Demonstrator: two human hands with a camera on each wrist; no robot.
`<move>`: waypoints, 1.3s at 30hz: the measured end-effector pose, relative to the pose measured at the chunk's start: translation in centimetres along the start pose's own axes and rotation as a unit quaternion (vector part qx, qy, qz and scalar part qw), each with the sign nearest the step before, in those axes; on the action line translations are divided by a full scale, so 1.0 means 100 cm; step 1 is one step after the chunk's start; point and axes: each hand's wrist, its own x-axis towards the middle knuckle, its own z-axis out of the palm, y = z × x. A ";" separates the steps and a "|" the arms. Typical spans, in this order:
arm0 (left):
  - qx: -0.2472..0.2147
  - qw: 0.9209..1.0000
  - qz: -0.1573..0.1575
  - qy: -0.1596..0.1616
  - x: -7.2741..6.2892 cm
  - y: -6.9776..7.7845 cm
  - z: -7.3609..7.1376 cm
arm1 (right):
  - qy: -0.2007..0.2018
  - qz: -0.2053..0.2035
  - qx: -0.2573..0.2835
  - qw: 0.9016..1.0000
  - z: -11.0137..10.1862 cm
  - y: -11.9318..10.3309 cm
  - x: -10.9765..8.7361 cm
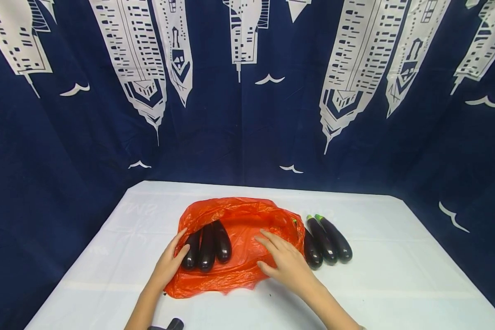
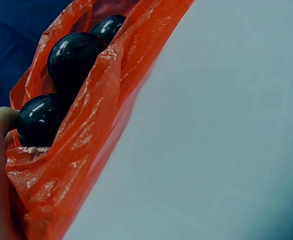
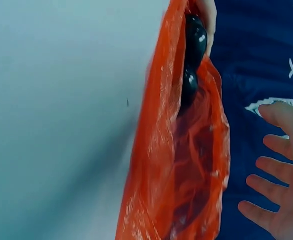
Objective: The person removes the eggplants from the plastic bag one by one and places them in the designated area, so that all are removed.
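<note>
A red plastic bag [image 1: 247,238] lies on its side with its mouth facing me. Three dark eggplants [image 1: 206,247] lie side by side in its left part, rounded ends outward. My left hand [image 1: 167,264] rests at the bag's left edge, its thumb against the outermost eggplant [image 2: 39,119] and its fingers fairly straight. Over the right part of the bag hovers my right hand [image 1: 290,263], fingers spread and nothing held; the right wrist view shows the spread fingers [image 3: 281,172] too. Three more eggplants [image 1: 322,240] lie just right of the bag, the nearest partly hidden behind it.
A white-covered table [image 1: 396,275] carries everything. Behind it hangs a dark blue curtain [image 1: 239,137] printed with white buildings and birds. A small black object [image 1: 175,324] shows at the front edge, near my left wrist.
</note>
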 end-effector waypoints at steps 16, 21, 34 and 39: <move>0.002 1.000 0.001 0.003 0.001 -0.001 0.000 | -0.091 -0.002 0.048 0.995 0.030 -0.022 0.026; -0.003 1.000 0.004 0.003 0.000 -0.002 0.001 | -0.110 -0.004 0.058 0.992 0.040 -0.029 0.035; -0.007 1.000 0.002 -0.002 0.000 -0.001 0.001 | -0.125 0.004 0.093 0.988 0.062 -0.036 0.051; 0.002 1.000 0.002 0.002 0.002 -0.002 0.001 | -0.134 0.007 0.102 0.986 0.066 -0.037 0.054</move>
